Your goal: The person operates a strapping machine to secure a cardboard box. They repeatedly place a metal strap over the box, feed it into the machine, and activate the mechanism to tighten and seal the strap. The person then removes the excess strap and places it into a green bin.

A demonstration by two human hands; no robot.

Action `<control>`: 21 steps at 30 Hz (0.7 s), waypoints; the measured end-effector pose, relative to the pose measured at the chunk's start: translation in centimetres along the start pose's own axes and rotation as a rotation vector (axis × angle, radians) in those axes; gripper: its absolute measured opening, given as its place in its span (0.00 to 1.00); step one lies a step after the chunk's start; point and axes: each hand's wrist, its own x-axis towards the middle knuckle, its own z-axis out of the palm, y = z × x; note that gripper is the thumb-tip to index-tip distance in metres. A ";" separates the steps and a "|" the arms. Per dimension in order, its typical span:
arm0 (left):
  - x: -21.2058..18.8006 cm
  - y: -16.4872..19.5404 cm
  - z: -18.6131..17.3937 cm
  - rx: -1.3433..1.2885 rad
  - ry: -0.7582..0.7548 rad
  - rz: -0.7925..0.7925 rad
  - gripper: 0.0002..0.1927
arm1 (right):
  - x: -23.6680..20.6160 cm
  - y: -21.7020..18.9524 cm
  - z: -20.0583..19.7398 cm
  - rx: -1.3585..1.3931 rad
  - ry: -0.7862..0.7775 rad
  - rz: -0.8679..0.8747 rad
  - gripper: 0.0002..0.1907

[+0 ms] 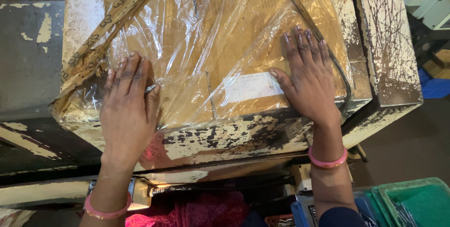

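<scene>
Our left hand [127,110] and right hand [307,79] lie flat, fingers spread, gripping nothing, with the plastic-wrapped cardboard box [220,44] right underneath both palms.

Cut off at the top edge: box [220,35] under clear film [206,25], its far side out of frame. Label [251,86] print blurred by film glare, too small to read. Partly covered by left hand [127,110]: a small metal piece [151,88], kind unclear. Box's near right corner hidden under right hand [307,79]. Green tray [415,199] clipped at bottom and right edge, contents too small to tell. Red cloth [197,210] cropped below. Both forearms cut by the bottom edge.
</scene>
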 end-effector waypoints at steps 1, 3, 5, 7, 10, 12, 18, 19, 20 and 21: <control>0.0 0.0 0.0 0.001 -0.003 0.000 0.26 | 0.0 0.0 0.0 -0.001 0.000 0.001 0.42; 0.1 0.0 -0.1 0.002 -0.006 -0.001 0.27 | 0.0 0.0 0.0 -0.003 0.003 -0.005 0.41; 0.1 0.2 -0.1 0.001 -0.008 -0.003 0.27 | 0.0 0.1 0.0 -0.004 0.011 -0.015 0.41; 0.0 0.3 -0.2 0.003 -0.003 0.000 0.27 | -0.1 0.2 -0.1 -0.002 0.012 -0.013 0.40; 0.1 0.4 -0.2 0.009 -0.002 -0.001 0.26 | -0.2 0.2 -0.1 -0.003 0.025 -0.018 0.39; 0.1 0.5 -0.2 0.008 0.002 -0.004 0.26 | -0.1 0.3 -0.1 -0.008 0.034 -0.025 0.39; 0.0 0.5 -0.3 0.014 0.008 -0.004 0.27 | -0.2 0.5 0.1 -0.004 0.049 -0.033 0.39; 0.0 0.6 -0.4 0.013 0.010 -0.008 0.27 | -0.2 0.5 0.1 -0.007 0.050 -0.033 0.39; 0.0 0.6 -0.4 0.012 0.011 -0.011 0.26 | -0.2 0.5 0.1 -0.010 0.051 -0.034 0.38; 0.0 0.6 -0.4 0.016 0.010 -0.011 0.26 | -0.2 0.5 0.1 -0.013 0.051 -0.036 0.38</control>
